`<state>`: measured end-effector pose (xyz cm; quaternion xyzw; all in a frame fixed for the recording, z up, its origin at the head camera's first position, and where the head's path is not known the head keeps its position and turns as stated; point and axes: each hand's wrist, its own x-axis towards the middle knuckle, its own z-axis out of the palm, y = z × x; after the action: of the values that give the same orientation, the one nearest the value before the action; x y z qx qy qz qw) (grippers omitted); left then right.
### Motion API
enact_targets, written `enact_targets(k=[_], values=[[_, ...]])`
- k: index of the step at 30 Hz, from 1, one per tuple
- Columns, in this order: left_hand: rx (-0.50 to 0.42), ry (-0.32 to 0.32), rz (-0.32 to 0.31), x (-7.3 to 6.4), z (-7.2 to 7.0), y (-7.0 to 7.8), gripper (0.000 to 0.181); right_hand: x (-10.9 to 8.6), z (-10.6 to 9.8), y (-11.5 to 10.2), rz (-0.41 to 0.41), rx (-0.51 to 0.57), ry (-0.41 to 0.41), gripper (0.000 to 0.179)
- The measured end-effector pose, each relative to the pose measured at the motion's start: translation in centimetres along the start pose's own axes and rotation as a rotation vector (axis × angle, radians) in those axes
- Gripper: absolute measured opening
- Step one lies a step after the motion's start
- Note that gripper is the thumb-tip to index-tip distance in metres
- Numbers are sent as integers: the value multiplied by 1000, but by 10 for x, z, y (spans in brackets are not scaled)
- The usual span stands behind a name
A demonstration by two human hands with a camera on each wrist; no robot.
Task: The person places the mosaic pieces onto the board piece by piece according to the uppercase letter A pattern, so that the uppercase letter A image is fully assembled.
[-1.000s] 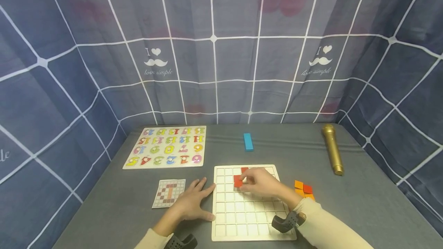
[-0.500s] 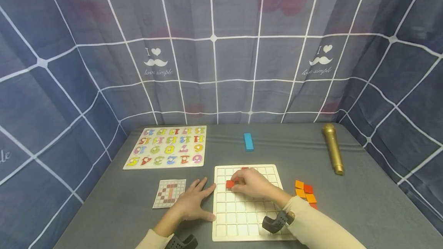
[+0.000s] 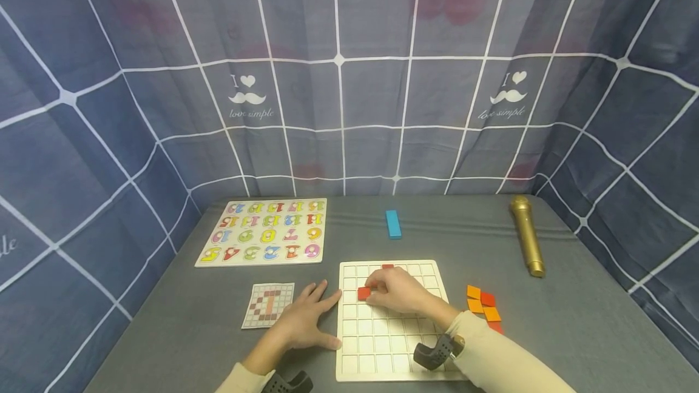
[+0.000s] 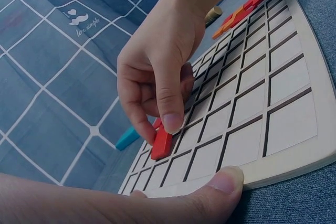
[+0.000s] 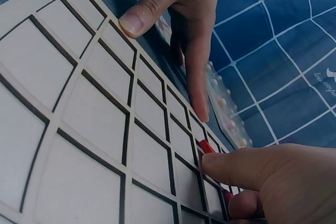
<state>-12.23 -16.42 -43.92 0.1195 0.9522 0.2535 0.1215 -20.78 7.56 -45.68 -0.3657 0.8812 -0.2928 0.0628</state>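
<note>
A pale wooden grid board (image 3: 363, 361) lies before me. My right hand (image 3: 401, 290) reaches over its upper left part and pinches a red square tile (image 3: 364, 293) between thumb and index finger. In the left wrist view that red tile (image 4: 161, 145) sits tilted at the grid cells, under the thumb tip. Another red tile (image 3: 388, 266) shows at the board's far edge, partly behind the hand. My left hand (image 3: 304, 318) is spread flat beside the board, with its thumb (image 4: 223, 182) and index fingertip at the left edge.
A printed pattern card (image 3: 267, 305) lies left of my left hand, with a number puzzle board (image 3: 262, 232) behind it. Orange and red tiles (image 3: 483, 307) are clustered right of the grid. Farther back are a blue block (image 3: 393, 224) and a gold microphone (image 3: 528, 235).
My right hand has carried the red tile leftward and slightly nearer across the grid; over the last half second it barely moves. The left hand stays put.
</note>
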Motion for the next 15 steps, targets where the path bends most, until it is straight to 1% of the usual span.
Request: enact_targets(k=[9, 15], values=[[2, 3, 5, -2, -1, 1, 99, 0, 1, 0, 8, -6, 10, 22], [1, 9, 7, -1, 0, 0, 99, 0, 0, 0, 10, -8, 1, 22]])
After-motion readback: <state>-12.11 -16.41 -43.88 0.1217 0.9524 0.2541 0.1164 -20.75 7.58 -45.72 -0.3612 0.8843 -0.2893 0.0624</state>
